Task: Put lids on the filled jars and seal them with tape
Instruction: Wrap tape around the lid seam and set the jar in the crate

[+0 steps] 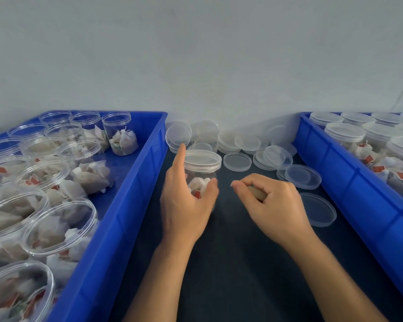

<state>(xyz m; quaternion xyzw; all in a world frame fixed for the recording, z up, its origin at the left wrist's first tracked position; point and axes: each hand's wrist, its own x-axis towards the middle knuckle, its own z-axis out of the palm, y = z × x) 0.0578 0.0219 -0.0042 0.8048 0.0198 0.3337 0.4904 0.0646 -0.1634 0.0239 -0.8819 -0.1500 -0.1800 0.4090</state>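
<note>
Both forearms [335, 270] are bare, with no sleeves in view.

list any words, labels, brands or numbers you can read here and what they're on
None can be read.
Red tags on the tea bags in the left bin's open jars: too small and blurred to read.
Red tags in the right bin's lidded jars: blurred, no text legible.
Jar held by the left hand: the lidded jar shows a red tag, unreadable.
Loose lids, blue bins, and the roll in the right hand: no visible print.
</note>
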